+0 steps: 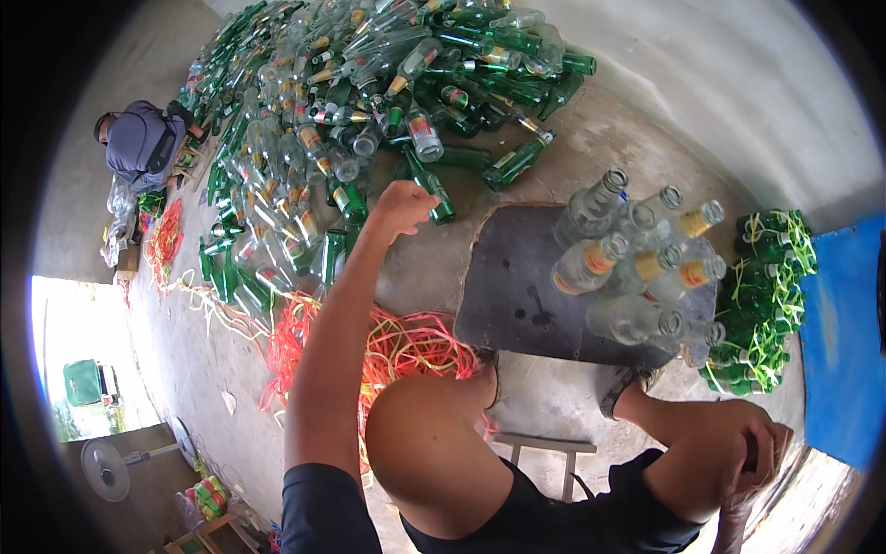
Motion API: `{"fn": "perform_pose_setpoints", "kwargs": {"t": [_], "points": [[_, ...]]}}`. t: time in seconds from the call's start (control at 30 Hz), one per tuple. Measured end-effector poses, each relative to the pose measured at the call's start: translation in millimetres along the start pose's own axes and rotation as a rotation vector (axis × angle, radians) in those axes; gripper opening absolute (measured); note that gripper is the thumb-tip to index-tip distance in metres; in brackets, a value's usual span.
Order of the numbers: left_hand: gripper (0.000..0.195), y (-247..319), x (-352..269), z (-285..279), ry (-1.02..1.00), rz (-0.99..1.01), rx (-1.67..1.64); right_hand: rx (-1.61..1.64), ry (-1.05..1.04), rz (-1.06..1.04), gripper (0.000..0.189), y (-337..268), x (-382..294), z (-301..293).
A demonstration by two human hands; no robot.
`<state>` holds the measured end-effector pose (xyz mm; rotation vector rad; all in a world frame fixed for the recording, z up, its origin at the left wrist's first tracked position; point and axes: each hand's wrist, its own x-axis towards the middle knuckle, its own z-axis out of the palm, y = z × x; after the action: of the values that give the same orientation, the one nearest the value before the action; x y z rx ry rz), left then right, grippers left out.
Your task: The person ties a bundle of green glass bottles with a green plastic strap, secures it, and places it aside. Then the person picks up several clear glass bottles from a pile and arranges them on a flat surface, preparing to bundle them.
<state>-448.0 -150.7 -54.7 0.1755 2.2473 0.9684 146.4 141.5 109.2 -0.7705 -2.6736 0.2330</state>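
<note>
My left hand (pixel 405 209) reaches out over the near edge of a large heap of bottles, its fingers curled beside a green glass bottle (pixel 430 185). Whether the fingertips touch that bottle cannot be told. On my right knee rests my right hand (pixel 761 450), fingers bent and a little apart, holding nothing. A dark board (pixel 512 277) lies before my knees, bearing dark wet spots. Several clear glass bottles (pixel 626 322) stand grouped on its right part, some with orange or gold neck labels. Another green bottle (pixel 518 163) lies on the floor just beyond the board.
Heaped green and clear bottles (pixel 291 131) spread far left. Tangled red and yellow plastic strapping (pixel 415 346) lies by my left knee. Green bottles bundled with yellow-green ties (pixel 758 298) stand right, near a blue panel (pixel 841 332). A co-worker (pixel 142 145) sits far left; a fan (pixel 105 469) stands lower left.
</note>
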Motion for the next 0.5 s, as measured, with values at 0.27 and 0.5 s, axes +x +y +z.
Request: {"fn": "perform_pose_setpoints", "kwargs": {"t": [0.27, 0.5], "points": [[0.061, -23, 139, 11, 0.213, -0.198, -0.234, -0.064, -0.032, 0.165, 0.031, -5, 21, 26], [0.072, -58, 220, 24, 0.399, -0.187, -0.324, -0.24, -0.079, 0.296, 0.03, -4, 44, 48]]}}
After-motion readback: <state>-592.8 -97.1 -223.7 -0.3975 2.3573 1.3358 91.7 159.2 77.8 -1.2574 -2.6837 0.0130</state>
